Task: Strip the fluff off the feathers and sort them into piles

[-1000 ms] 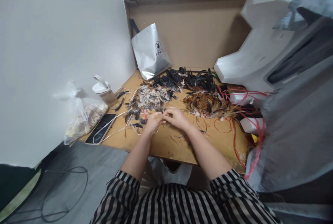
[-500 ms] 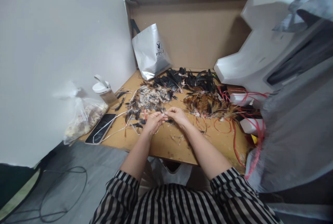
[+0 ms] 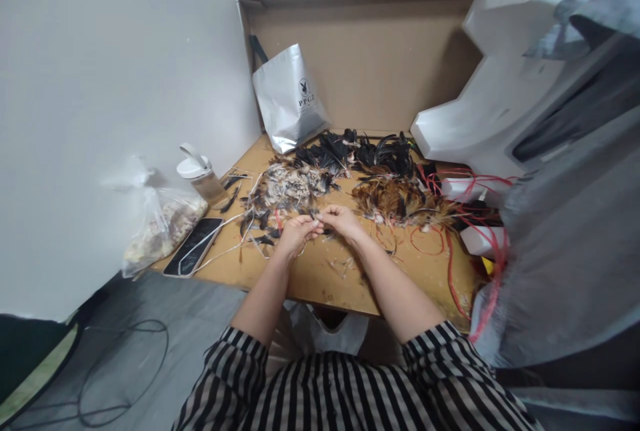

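The left hand [image 3: 295, 232] and the right hand [image 3: 341, 220] are meeting over the middle of the wooden table [image 3: 410, 269], fingertips touching, with both sets of fingers curled in and pinching a small dark feather [image 3: 315, 219] between them; the piece is too small to make out in detail. The feather is sitting just above the table surface, in front of the pale speckled feather pile [image 3: 290, 185] and to the left of the brown feather pile [image 3: 397, 203]. A black feather pile [image 3: 360, 151] is lying behind both, near the cardboard backing. Red cords [image 3: 450, 244] are trailing across the right part of the table. At the left edge a phone [image 3: 194, 247] is lying flat, with a clear plastic bag [image 3: 159, 225] just beside it and a white-lidded jar [image 3: 200, 176] standing behind. A silver bag [image 3: 289, 99] is leaning against the back corner. Both forearms are bare, with striped sleeves at the elbows.
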Action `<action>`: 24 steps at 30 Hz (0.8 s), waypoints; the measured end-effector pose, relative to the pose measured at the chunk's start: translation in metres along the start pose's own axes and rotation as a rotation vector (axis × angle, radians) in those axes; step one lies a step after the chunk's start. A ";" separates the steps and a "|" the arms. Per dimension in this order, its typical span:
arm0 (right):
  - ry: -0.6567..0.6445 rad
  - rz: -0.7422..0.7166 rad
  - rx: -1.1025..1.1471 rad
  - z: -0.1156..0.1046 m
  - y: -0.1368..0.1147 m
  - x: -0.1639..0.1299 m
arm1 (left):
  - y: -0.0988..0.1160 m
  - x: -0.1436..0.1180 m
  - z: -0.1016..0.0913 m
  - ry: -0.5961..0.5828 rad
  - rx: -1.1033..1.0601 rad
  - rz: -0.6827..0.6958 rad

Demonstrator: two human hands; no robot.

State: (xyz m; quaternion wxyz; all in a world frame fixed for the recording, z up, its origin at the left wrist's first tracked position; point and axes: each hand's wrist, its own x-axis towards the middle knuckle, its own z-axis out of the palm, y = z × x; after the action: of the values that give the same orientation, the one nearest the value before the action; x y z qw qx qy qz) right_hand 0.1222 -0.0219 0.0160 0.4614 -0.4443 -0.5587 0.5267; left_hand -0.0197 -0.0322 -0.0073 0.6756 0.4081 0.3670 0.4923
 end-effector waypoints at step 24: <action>-0.356 -0.137 -0.678 -0.063 -0.018 -0.006 | 0.005 -0.004 0.000 0.021 -0.051 0.005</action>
State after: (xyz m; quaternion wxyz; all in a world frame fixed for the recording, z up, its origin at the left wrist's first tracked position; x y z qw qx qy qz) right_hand 0.1851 -0.0174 0.0353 0.2186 -0.4350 -0.8008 0.3490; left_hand -0.0228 -0.0346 -0.0023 0.6807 0.3864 0.3604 0.5075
